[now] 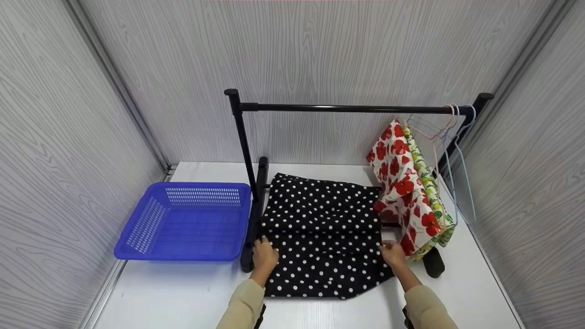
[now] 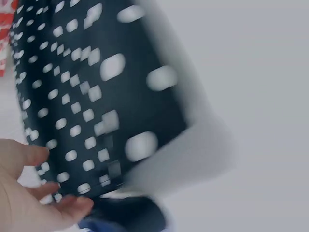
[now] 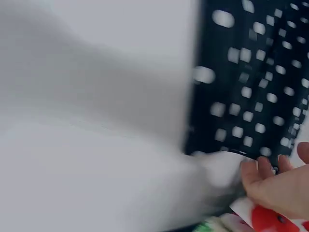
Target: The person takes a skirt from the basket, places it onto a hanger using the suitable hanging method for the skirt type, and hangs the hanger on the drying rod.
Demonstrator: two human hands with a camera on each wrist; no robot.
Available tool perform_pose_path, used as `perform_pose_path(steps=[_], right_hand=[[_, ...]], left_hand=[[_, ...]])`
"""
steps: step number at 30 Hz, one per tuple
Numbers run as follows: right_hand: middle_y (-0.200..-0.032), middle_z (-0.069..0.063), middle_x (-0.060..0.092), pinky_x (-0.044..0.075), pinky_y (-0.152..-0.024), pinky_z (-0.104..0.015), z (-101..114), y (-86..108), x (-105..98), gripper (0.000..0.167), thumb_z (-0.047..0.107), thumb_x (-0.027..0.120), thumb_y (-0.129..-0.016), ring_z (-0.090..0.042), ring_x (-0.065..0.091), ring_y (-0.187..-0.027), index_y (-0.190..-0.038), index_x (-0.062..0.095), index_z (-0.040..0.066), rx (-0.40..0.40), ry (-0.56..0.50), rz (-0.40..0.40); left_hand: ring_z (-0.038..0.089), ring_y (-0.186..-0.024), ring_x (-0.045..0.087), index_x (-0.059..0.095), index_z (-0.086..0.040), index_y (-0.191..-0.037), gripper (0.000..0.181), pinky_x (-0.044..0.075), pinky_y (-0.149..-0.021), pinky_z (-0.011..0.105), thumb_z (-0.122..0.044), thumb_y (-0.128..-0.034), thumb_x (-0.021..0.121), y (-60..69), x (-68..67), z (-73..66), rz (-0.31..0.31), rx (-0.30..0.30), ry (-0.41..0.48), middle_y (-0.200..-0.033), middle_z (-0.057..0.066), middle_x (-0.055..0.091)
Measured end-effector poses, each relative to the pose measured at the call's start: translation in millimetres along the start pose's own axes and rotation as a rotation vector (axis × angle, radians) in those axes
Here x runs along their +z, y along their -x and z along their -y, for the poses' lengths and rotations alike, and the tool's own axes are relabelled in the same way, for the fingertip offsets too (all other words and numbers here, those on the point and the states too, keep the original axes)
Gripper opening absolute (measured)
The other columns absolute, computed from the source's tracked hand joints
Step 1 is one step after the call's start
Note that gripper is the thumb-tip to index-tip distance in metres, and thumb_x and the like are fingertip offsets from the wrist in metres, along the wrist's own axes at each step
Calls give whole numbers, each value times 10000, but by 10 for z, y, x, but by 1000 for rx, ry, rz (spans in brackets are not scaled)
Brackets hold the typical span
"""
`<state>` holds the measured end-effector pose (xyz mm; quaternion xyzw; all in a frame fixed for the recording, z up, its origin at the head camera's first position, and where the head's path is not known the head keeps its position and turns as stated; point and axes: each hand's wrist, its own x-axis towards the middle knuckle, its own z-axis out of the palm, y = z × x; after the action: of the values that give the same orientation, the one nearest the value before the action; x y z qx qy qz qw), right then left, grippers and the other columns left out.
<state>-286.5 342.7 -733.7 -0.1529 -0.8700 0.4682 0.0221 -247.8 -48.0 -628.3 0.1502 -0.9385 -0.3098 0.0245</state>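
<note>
A black cloth with white polka dots lies spread on the white table, slightly creased across its middle. My left hand touches its left edge; in the left wrist view the thumb and fingers stand apart beside the cloth. At the opposite edge is my right hand, its loosely bent fingers touching the cloth's border in the right wrist view. Close to the right hand hangs a white cloth with red flowers. The cloth's near edge is blurred in both wrist views.
A black garment rack stands around the cloth. Pastel hangers hang at its right end, near a lemon-patterned cloth. Left of the rack sits a blue plastic basket. Grey wood-grain panels enclose the table.
</note>
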Motion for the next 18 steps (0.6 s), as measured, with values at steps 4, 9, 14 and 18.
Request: perform_pose_path(steps=[4, 9, 14, 18], right_hand=[[-799, -154, 629, 446, -547, -307, -1054, -446, 326, 311, 195, 662, -756, -224, 564, -662, -968, 654, -33, -18, 44, -66], [-1102, -284, 585, 446, -819, -511, -179, 275, 41, 434, 185, 530, -836, -450, 544, -989, -1177, 532, -84, 164, 181, 27], [-1193, -313, 521, 385, -887, -570, 651, 922, -220, 433, 179, 472, -889, -517, 450, -1101, -1226, 475, -95, 228, 279, 99], [-1184, -330, 521, 417, -868, -532, 732, 1008, -198, 437, 139, 465, -854, -515, 471, -1065, -1229, 475, -85, 195, 304, 87]], left_hand=[[425, -1001, 526, 505, 97, -1177, 458, 481, -784, 509, -90, -789, 662, 175, 95, 125, 18, -106, -57, -1103, 283, 501], [431, -927, 565, 421, 125, -1248, 591, 486, -757, 497, -104, -759, 663, 310, 173, 186, 39, -189, -6, -1073, 318, 512], [417, -936, 595, 417, 216, -1188, 533, 477, -827, 474, -25, -747, 595, 325, 161, 221, 33, -236, 184, -1007, 333, 589], [379, -901, 619, 573, 174, -1020, 304, 490, -797, 463, -31, -795, 586, 247, 76, 127, 8, -155, 279, -971, 301, 635]])
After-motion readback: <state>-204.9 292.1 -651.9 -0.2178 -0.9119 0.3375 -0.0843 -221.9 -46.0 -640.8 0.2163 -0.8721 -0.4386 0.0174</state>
